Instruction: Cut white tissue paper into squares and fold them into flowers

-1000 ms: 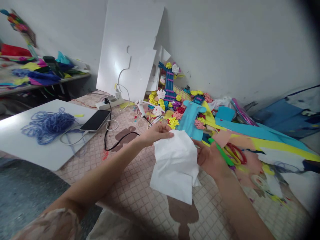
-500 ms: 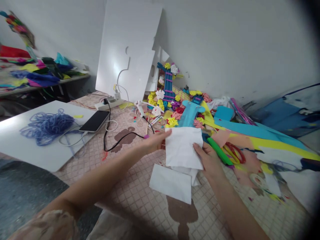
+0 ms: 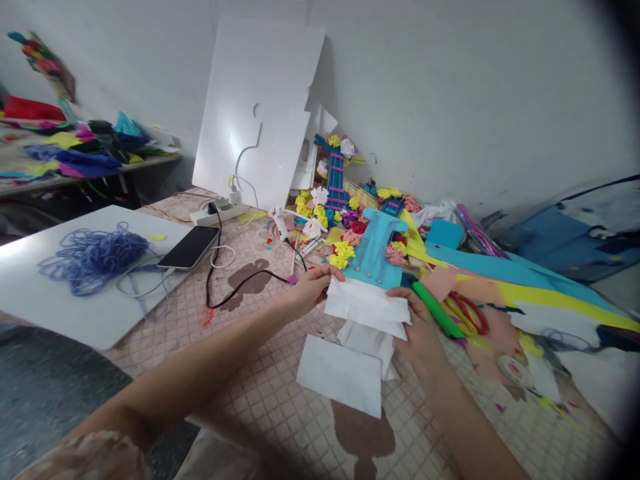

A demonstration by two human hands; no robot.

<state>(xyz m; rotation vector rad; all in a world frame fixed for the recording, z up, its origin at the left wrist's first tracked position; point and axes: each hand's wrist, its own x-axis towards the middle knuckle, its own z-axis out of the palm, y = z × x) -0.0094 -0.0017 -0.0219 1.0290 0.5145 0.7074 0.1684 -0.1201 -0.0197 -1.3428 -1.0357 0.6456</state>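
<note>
My left hand (image 3: pixel 316 287) pinches the upper left corner of a white sheet of paper (image 3: pixel 367 305). At its right edge, my right hand (image 3: pixel 419 327) grips the same sheet with the thumb on top. The sheet is held above the table and shows as a short, wide band, folded or tilted; which one I cannot tell. Just below it lie a crumpled white piece (image 3: pixel 367 340) and a flat white rectangle (image 3: pixel 340 375). Beyond the sheet's top edge is a turquoise cut-out shape (image 3: pixel 375 250), flanked by yellow paper flowers (image 3: pixel 343 255) and pink ones.
To the left, a white board (image 3: pixel 100 327) carries tangled blue yarn (image 3: pixel 95 257) and a phone (image 3: pixel 190 247) on a cable. A glue gun (image 3: pixel 280 223) and power strip (image 3: pixel 217 212) stand behind. A green roll (image 3: pixel 437 310), red-handled scissors (image 3: pixel 470 312) and tape (image 3: pixel 515 370) lie right.
The white sheet has gone from a near-square face to a shorter band, its top edge lower. More of the turquoise shape shows. Both hands keep hold of it.
</note>
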